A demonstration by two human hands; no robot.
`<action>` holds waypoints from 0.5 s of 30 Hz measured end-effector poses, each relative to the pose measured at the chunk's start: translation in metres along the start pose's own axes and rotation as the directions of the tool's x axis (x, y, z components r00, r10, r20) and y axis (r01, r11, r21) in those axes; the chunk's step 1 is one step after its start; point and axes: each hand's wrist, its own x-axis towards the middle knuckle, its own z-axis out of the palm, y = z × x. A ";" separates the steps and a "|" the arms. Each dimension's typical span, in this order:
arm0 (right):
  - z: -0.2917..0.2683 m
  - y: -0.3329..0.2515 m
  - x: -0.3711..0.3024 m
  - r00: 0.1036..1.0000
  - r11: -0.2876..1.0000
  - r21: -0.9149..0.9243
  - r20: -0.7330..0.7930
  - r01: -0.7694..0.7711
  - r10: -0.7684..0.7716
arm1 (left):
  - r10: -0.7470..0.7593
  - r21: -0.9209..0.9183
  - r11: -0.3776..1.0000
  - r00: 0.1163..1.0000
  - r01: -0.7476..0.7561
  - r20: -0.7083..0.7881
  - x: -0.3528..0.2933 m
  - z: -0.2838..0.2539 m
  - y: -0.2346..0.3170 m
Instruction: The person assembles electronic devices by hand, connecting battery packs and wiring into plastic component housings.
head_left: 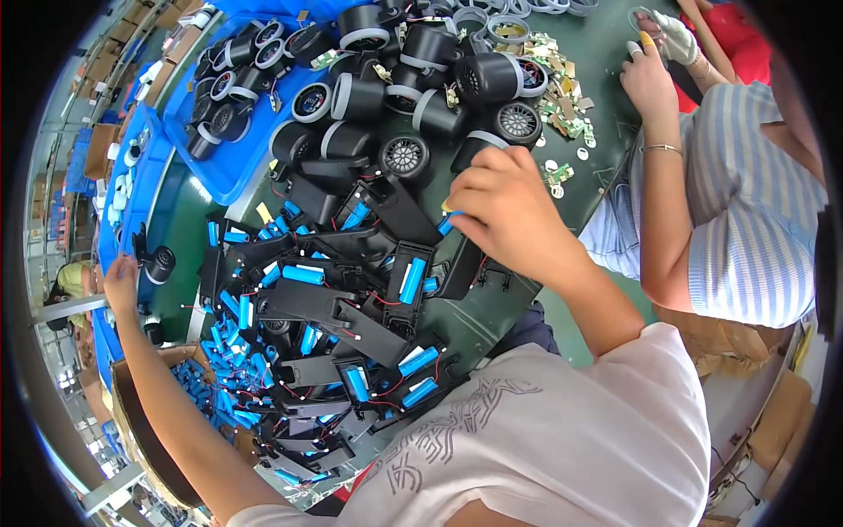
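Note:
My right hand (pixel 502 206) is closed in a pinch on a blue battery (pixel 449 222), of which only a short end shows. A bit of yellow shows at the fingertips. Beneath it lie black plastic housings (pixel 382 334), several with blue batteries and thin red wires. At the far left my left hand (pixel 121 279) has its fingers closed at a black fan unit (pixel 159 263) with a round grille; the exact grip is small and partly hidden. Black fan heads (pixel 406 156) with grey rings are heaped beyond my right hand.
A blue tray (pixel 230 180) of fan heads stands at the back left. Loose blue batteries (pixel 233 369) fill a cardboard box (pixel 132 413). Green circuit boards (pixel 562 97) and grey rings (pixel 509 28) lie at the back. A co-worker's hand (pixel 648 83) is at the right.

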 end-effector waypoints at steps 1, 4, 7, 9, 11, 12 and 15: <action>0.003 -0.003 0.003 1.000 1.000 -0.001 -0.002 0.006 -0.006 | 0.003 0.360 0.933 0.998 0.017 -0.056 0.001 0.003 -0.001; 0.010 -0.005 0.009 0.977 0.946 -0.318 0.212 0.063 0.007 | 0.212 0.716 0.686 0.977 -0.128 -0.028 -0.005 0.070 0.044; 0.012 -0.006 0.012 0.961 0.937 -0.338 0.276 0.092 0.006 | 0.448 0.506 0.744 0.888 -0.436 0.106 -0.038 0.162 0.137; 0.013 -0.001 0.012 0.966 0.934 -0.341 0.260 0.101 -0.010 | 0.554 0.321 0.740 0.806 -0.591 0.209 -0.074 0.217 0.211; 0.011 -0.002 0.014 0.955 0.940 -0.321 0.296 0.112 -0.012 | 0.650 0.032 0.736 0.720 -0.676 0.245 -0.090 0.253 0.247; 0.011 -0.002 0.014 0.956 0.940 -0.321 0.293 0.117 -0.019 | 0.666 -0.040 0.732 0.701 -0.680 0.257 -0.097 0.268 0.264; 0.009 0.003 0.015 0.989 0.997 0.004 0.123 -0.080 0.079 | 0.736 -0.152 0.666 0.611 -0.730 0.291 -0.108 0.313 0.300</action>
